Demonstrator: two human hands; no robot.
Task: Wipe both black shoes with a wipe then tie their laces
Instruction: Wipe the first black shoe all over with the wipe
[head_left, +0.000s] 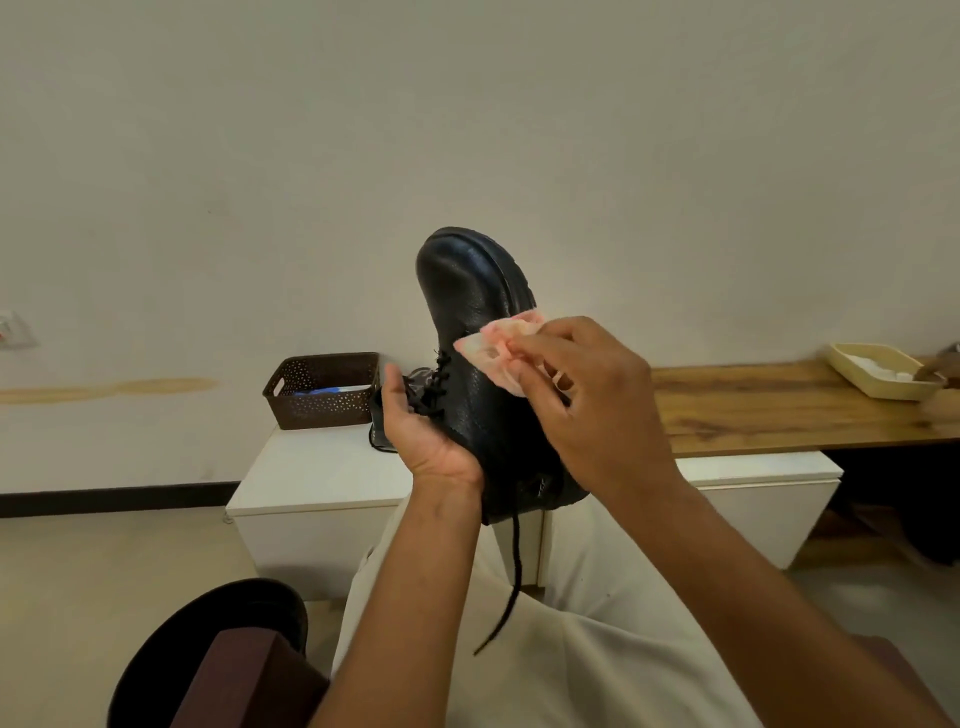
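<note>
Holding the black shoe (478, 332) up off the counter (322, 467), toe pointing upward, we cradle its laced side in our left hand (421, 431), fingers curled around the tongue and eyelets. Our right hand (582, 400) pinches the pink wipe (498, 348) and presses it against the side of the upper, just below the toe cap. One lace (511, 582) hangs loose toward our lap, so tying is clearly not yet done. The second shoe (387, 415) sits mostly hidden behind our left hand, near the counter's back edge beside the brown basket (322, 389).

To do this step well, we should keep the left-hand grip firm so the shoe does not twist under pressure, and sweep the wipe in long overlapping strokes from toe cap toward heel. The grained leather likely traps dust, so some pressure helps. We should rotate the shoe to reach the far side and the welt along the sole, and refold the wipe to a clean face as it soils. Keeping the dangling lace clear of the wipe avoids snagging.
</note>
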